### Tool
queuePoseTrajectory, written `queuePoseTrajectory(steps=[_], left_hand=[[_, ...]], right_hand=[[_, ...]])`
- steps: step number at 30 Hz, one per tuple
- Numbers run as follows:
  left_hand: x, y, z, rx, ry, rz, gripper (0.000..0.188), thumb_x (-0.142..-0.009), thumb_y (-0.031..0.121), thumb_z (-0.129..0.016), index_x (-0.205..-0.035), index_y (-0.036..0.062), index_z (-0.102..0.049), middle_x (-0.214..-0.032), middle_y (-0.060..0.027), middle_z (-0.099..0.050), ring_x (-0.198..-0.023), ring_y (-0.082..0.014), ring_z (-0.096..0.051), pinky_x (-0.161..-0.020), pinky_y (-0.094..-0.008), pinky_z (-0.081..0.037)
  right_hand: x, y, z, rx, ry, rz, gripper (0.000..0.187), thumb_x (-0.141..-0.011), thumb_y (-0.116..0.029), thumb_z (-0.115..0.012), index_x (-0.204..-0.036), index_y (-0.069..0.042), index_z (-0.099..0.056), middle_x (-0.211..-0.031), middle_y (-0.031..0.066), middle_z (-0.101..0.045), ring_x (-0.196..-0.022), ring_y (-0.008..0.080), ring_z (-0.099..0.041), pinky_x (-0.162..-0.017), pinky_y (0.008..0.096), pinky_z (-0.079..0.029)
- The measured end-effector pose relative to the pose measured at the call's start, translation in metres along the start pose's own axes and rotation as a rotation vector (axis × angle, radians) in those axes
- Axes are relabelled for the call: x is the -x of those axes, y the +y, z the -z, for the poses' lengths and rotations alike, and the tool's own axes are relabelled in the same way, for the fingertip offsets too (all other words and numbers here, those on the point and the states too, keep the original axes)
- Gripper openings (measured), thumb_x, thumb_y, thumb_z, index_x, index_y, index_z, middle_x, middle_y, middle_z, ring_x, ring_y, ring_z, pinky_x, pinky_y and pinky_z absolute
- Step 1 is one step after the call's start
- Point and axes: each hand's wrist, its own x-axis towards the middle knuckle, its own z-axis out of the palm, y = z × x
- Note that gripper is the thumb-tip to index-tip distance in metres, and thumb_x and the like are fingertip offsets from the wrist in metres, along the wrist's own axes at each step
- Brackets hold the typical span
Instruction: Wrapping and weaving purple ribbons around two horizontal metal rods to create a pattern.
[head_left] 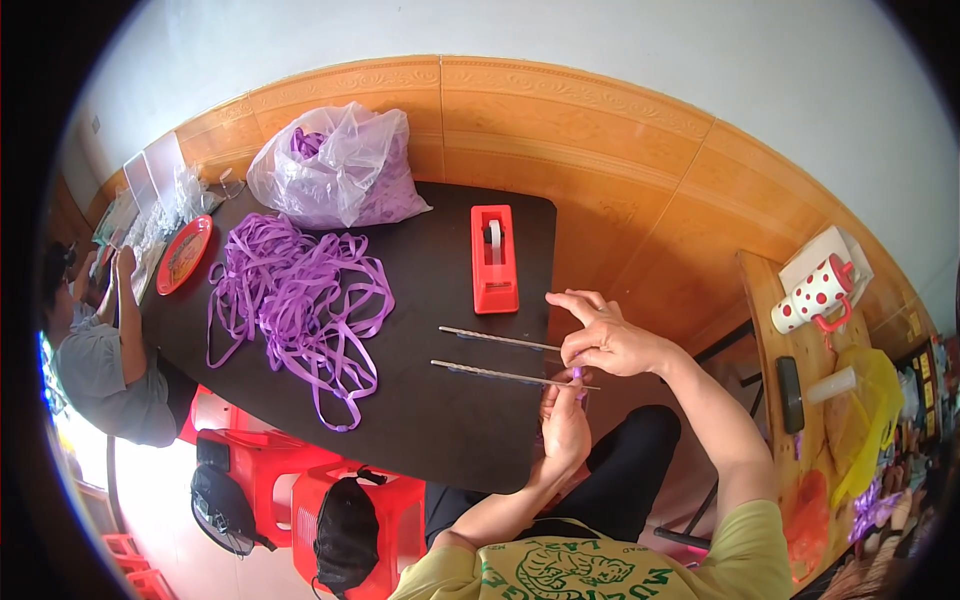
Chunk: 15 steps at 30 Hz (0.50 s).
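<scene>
Two thin metal rods (490,372) with a twisted look lie side by side on the dark table, their right ends reaching past its edge. At those ends my left hand (567,428) is closed, thumb up, on a small piece of purple ribbon (578,373). My right hand (618,342) is just above it, thumb and lower fingers pinched at the same ribbon while the upper fingers stretch out to the left. Most of the held ribbon is hidden by my fingers. A large tangled heap of purple ribbon (290,290) is spread on the table's left half.
A red tape dispenser (494,290) stands near the table's right edge (552,230). Behind the heap sits a clear bag (350,180) of purple ribbon. A red plate (185,255) and another person (115,370) are at far left. A dotted tumbler (812,295) stands on a wooden side table.
</scene>
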Motion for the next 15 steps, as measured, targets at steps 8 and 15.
queuePoseTrajectory(steps=[8,15], left_hand=[[-0.001,-0.001,0.001,-0.025,0.000,0.047,0.009,-0.086,0.007,-0.059,-0.092,0.0049,-0.066,-0.088,-0.0061,-0.066,-0.085,-0.0171,-0.060,-0.080,-0.0295,-0.041],[0.003,0.002,-0.003,0.011,0.027,0.059,0.007,-0.085,0.004,-0.059,-0.088,0.0047,-0.065,-0.082,-0.0058,-0.065,-0.076,-0.0142,-0.058,-0.073,-0.0260,-0.042]], right_hand=[[0.027,0.029,-0.020,-0.161,0.242,0.075,0.004,-0.079,-0.015,-0.070,-0.080,-0.019,-0.069,-0.152,0.0076,-0.023,-0.136,0.0337,-0.021,-0.104,0.0516,-0.020],[0.037,0.048,-0.040,-0.375,0.355,0.099,0.012,-0.075,-0.012,-0.074,-0.084,-0.019,-0.072,-0.152,0.0068,-0.024,-0.137,0.0311,-0.021,-0.109,0.0446,-0.019]])
